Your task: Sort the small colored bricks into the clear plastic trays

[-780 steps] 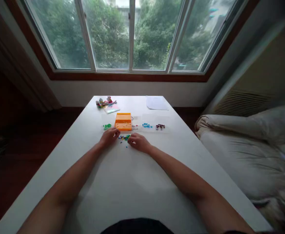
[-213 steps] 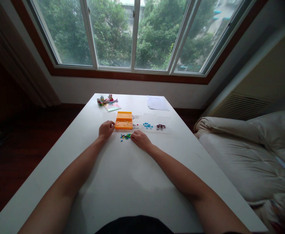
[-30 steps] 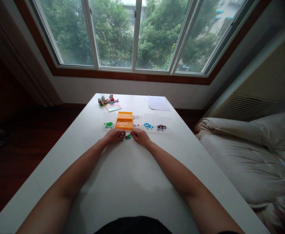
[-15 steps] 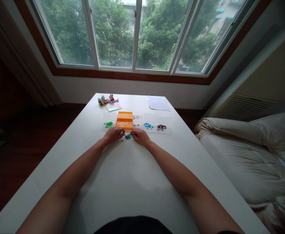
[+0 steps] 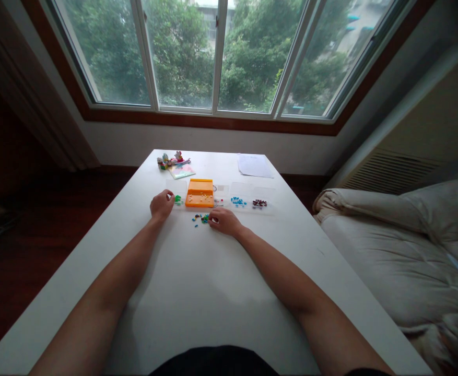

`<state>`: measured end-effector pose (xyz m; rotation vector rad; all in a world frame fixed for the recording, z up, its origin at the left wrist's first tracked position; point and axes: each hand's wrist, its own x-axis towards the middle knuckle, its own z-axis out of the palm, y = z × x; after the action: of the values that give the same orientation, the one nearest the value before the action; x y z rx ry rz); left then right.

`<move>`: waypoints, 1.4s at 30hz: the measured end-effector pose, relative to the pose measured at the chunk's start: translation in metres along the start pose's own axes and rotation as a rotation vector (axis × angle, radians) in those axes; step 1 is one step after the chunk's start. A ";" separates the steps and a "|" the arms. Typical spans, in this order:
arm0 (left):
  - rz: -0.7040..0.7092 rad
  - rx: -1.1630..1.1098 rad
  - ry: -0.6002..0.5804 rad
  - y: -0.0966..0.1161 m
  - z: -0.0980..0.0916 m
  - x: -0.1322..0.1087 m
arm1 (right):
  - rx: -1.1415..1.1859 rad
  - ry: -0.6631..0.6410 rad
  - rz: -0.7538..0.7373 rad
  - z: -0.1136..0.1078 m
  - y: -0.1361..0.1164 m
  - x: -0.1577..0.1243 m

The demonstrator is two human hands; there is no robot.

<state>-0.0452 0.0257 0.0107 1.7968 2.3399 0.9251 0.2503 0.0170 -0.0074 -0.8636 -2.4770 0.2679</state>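
Note:
My left hand (image 5: 162, 204) is at the left side of a clear box with small green pieces (image 5: 178, 199), thumb and forefinger pinched together. Anything between those fingertips is too small to make out. My right hand (image 5: 224, 221) rests on the table at the right edge of a small mixed pile of coloured pieces (image 5: 204, 219), its fingers curled in against the pile. Whether a piece is between them I cannot see. A loose blue piece (image 5: 196, 225) lies in front of the pile.
Behind the pile stands an orange open case (image 5: 199, 198) with pale yellow pieces. To its right are clear boxes with blue pieces (image 5: 238, 201) and dark brown pieces (image 5: 259, 203). Small toy figures (image 5: 169, 160), a colourful card (image 5: 181, 171) and white papers (image 5: 254, 165) lie at the far end.
My left hand has moved left from the mixed pile to the green pieces' box, uncovering more loose pieces at the pile's left. My right hand has barely shifted.

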 end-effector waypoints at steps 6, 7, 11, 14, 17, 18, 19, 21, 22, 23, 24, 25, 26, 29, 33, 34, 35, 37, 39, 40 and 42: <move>-0.003 -0.015 0.010 -0.007 0.006 0.003 | -0.027 -0.040 -0.007 0.003 0.002 0.001; 0.011 -0.013 0.007 -0.007 0.007 0.003 | -0.026 -0.042 -0.004 0.003 0.003 0.001; 0.080 -0.008 -0.038 -0.003 0.008 0.000 | -0.027 -0.031 0.001 0.005 0.003 0.002; 0.162 -0.017 -0.084 0.005 0.010 -0.006 | -0.029 -0.020 -0.003 0.005 0.001 0.002; 0.317 -0.034 -0.144 0.015 0.012 -0.015 | -0.016 -0.009 0.000 0.005 0.002 0.002; 0.374 -0.038 -0.165 0.018 0.013 -0.018 | -0.011 -0.002 0.007 0.005 0.002 0.002; 0.424 -0.041 -0.183 0.021 0.013 -0.020 | -0.006 0.007 0.017 0.005 0.003 0.002; 0.487 -0.039 -0.218 0.025 0.014 -0.024 | 0.004 0.032 0.037 0.005 0.005 0.002; 0.503 -0.036 -0.235 0.026 0.014 -0.025 | 0.009 0.049 0.046 0.005 0.007 0.002; 0.514 -0.032 -0.252 0.027 0.014 -0.026 | 0.013 0.070 0.057 0.004 0.008 0.001; 0.522 -0.029 -0.268 0.028 0.014 -0.026 | 0.015 0.101 0.072 0.003 0.009 0.001; 0.530 -0.026 -0.281 0.028 0.014 -0.027 | 0.014 0.139 0.093 0.002 0.011 0.001; 0.542 -0.025 -0.291 0.028 0.015 -0.027 | 0.008 0.183 0.121 0.000 0.012 0.001; 0.566 -0.025 -0.300 0.028 0.015 -0.027 | -0.032 0.332 0.235 -0.008 0.020 0.000; 0.563 -0.026 -0.309 0.029 0.015 -0.027 | -0.093 0.512 0.372 -0.020 0.040 -0.003; 0.561 -0.025 -0.317 0.029 0.015 -0.027 | -0.104 0.548 0.402 -0.023 0.046 -0.004; 0.558 -0.022 -0.324 0.030 0.015 -0.027 | -0.114 0.581 0.434 -0.026 0.052 -0.006; 0.556 -0.017 -0.331 0.030 0.014 -0.028 | -0.125 0.620 0.489 -0.029 0.063 -0.009; 0.565 -0.017 -0.334 0.030 0.014 -0.028 | -0.127 0.626 0.523 -0.030 0.069 -0.010; 0.570 -0.018 -0.332 0.030 0.014 -0.028 | -0.127 0.619 0.527 -0.029 0.069 -0.010; 0.575 -0.020 -0.327 0.030 0.014 -0.029 | -0.125 0.582 0.504 -0.026 0.063 -0.009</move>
<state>-0.0048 0.0104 0.0048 2.4448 1.6427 0.6158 0.3028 0.0610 -0.0097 -1.3872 -1.7303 0.0169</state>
